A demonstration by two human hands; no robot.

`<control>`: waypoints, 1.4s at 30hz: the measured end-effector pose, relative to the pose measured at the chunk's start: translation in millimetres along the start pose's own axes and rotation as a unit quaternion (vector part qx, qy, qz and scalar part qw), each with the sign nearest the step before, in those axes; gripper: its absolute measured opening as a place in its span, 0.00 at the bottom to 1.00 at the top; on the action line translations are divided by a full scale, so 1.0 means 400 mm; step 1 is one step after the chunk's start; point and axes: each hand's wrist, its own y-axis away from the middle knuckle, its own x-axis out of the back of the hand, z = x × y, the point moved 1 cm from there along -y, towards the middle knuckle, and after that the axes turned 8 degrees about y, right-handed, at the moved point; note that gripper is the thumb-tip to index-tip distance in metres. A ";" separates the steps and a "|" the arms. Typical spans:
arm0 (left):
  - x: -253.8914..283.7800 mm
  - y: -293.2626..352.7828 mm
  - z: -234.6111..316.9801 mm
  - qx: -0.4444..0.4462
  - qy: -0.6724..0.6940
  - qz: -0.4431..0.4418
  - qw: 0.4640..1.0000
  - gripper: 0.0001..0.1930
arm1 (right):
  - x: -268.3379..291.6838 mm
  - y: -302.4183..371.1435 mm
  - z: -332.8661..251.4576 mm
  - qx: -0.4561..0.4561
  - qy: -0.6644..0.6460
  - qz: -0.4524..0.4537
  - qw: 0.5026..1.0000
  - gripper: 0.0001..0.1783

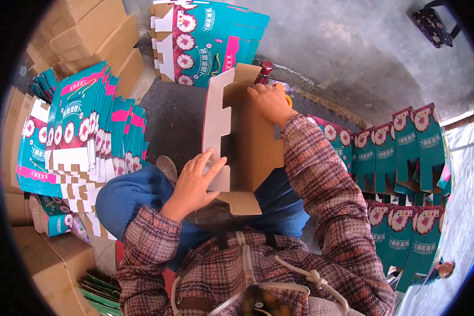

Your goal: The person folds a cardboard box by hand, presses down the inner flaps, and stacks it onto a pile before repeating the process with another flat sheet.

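Observation:
Across my lap stands a half-folded cardboard box [263,152], its brown inner side facing me and its notched white edge along the left. My left hand [195,181] holds that left side near the bottom, thumb and fingers about the white flap. At the far right corner my right hand [273,102] is closed over the box's upper edge, its fingertips bent inward. A brown end flap [242,203] sticks out toward me, and another stands up at the far end. The box's outer face is mostly hidden.
Flat printed teal cartons [71,118] are stacked at the left, more cartons [210,47] lean at the back wall. Folded teal boxes [400,158] stand in rows at the right. Brown cartons [89,31] pile up at the far left. A red-capped bottle [265,71] stands beyond the box.

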 end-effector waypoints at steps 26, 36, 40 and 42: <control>-0.023 -0.006 -0.012 0.002 -0.008 -0.086 0.996 0.32 | -0.064 -0.018 0.001 -0.195 -0.246 -0.048 0.948 0.25; -0.081 0.056 0.025 0.055 0.066 -0.019 0.996 0.33 | -0.092 -0.006 0.018 -0.171 -0.307 -0.027 0.936 0.18; -0.161 0.002 0.064 0.121 0.003 0.097 0.988 0.31 | -0.118 0.014 0.033 -0.131 -0.276 -0.014 0.952 0.14; -0.194 -0.019 0.075 0.116 -0.086 0.118 0.982 0.28 | -0.109 0.013 0.032 -0.129 -0.266 -0.039 0.955 0.14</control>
